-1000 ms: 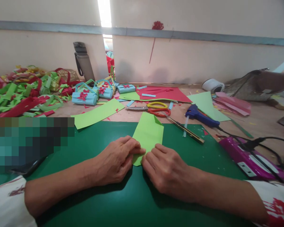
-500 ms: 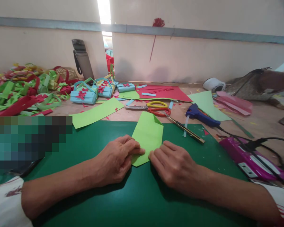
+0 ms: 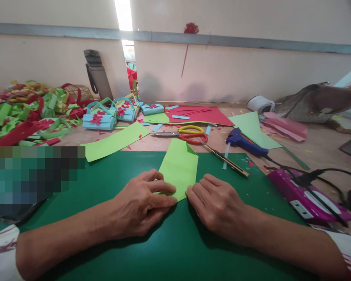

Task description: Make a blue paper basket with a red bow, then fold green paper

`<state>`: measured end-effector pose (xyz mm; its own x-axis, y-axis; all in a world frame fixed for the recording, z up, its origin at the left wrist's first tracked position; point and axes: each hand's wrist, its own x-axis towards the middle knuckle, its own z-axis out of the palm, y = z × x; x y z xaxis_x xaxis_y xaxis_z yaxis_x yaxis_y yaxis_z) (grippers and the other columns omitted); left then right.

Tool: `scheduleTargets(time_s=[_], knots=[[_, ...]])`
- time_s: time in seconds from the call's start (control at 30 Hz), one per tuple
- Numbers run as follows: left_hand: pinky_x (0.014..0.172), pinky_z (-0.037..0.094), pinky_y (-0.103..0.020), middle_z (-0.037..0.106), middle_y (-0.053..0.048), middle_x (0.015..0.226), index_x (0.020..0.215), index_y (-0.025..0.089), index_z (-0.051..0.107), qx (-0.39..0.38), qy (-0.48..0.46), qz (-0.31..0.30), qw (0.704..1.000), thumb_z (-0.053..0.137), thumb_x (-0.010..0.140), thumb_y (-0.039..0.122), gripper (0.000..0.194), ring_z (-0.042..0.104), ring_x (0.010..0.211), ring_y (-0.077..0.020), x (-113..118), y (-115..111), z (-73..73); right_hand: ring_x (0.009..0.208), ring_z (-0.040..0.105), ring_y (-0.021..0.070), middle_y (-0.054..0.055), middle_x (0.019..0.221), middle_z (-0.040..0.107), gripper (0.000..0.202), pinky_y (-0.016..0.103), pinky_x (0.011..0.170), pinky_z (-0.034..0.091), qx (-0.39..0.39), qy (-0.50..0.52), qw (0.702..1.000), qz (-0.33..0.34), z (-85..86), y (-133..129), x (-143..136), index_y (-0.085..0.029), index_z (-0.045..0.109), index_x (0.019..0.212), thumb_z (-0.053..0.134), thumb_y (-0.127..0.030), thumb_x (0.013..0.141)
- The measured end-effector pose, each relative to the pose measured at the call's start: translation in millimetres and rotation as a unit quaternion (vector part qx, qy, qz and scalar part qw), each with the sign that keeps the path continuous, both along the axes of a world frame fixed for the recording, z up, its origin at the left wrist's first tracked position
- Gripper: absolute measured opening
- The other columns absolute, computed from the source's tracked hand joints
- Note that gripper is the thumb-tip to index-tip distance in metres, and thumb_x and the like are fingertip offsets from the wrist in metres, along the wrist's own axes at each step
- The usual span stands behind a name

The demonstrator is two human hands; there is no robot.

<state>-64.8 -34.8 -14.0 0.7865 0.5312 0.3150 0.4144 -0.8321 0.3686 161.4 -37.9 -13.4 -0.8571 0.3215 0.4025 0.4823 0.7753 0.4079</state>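
Note:
A bright green sheet of paper lies on the dark green cutting mat, its top right corner folded in. My left hand is at the sheet's lower left, the fingertips on the paper and the thumb at its bottom edge. Curled at the lower right corner, my right hand holds the paper there between thumb and bent fingers. The right fingertips are partly hidden. Just beyond the sheet are scissors with yellow and red handles, and a cutter knife.
A blue glue gun lies at right, near a purple power strip. Small blue paper bags and a heap of paper strips stand at left. A bottle stands by the wall. Red paper lies behind.
My left hand's fingers have spread a little, and its thumb has moved to the sheet's bottom edge. The right hand stays at the corner. The whole view has shifted slightly.

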Motion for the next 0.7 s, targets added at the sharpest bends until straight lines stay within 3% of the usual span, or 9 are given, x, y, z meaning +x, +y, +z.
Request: scheduleTargets(time_s=[0.7], knots=[[0.077, 0.043, -0.038, 0.060, -0.010, 0.095, 0.095, 0.015, 0.063, 0.017, 0.028, -0.011, 0.999, 0.044, 0.091, 0.017, 0.019, 0.050, 0.087, -0.0211, 6, -5, 1.2, 0.050, 0.037, 0.0169, 0.004, 0.054, 0.048, 0.027, 0.034, 0.053, 0.023, 0.005, -0.020, 0.999, 0.036, 4.4, 9, -12, -0.018, 0.050, 0.058, 0.043, -0.003, 0.080]])
